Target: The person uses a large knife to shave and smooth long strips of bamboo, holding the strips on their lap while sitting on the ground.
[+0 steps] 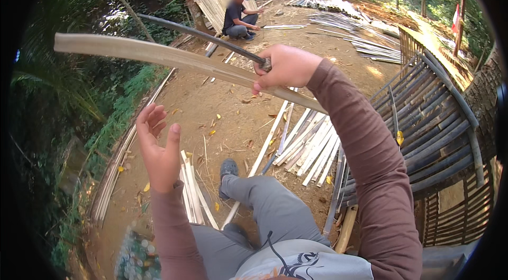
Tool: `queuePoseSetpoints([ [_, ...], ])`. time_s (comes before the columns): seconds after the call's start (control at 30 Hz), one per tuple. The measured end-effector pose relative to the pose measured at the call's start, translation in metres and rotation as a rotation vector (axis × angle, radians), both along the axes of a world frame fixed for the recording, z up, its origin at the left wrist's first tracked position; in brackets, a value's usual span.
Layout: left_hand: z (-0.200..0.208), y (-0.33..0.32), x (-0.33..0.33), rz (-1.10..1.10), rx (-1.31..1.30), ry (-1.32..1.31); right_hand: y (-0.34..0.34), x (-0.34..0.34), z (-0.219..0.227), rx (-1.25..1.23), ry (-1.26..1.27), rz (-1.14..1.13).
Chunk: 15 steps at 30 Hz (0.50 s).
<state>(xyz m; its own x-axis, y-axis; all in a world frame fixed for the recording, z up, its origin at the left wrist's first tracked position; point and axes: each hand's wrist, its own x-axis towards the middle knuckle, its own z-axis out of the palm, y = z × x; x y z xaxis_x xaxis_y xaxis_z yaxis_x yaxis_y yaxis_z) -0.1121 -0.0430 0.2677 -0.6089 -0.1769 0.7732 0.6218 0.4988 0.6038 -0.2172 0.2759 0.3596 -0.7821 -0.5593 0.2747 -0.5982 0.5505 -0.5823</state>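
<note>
In my right hand [290, 68], closed at the upper middle, are two long things. One is a pale split bamboo strip [153, 57], reaching far to the left and back under my right forearm. The other is a slim dark tool [203, 35], like a machete blade seen edge-on, its short rough grip end in my fist. My left hand [159, 142] is raised at the left, below the strip and apart from it. Its fingers are spread, the thumb stands up, and nothing is in it.
Split bamboo strips [312, 148] lie on the dirt beyond my legs, with a smaller bundle [193, 193] near my left forearm. A dark bamboo rack [423, 126] stands at the right. Farther back a person [239, 15] squats near a slatted panel [211, 7]. Greenery borders the left.
</note>
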Motion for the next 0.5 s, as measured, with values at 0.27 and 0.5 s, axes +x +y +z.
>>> queuePoseSetpoints([
  [0.27, 0.007, 0.000, 0.062, 0.556, -0.896, 0.130, -0.029, -0.005, -0.023, 0.657, -0.206, 0.181],
  [0.5, -0.051, -0.026, 0.058, 0.211, -0.891, -0.478, -0.045, -0.013, -0.058, 0.917, -0.425, 0.295],
])
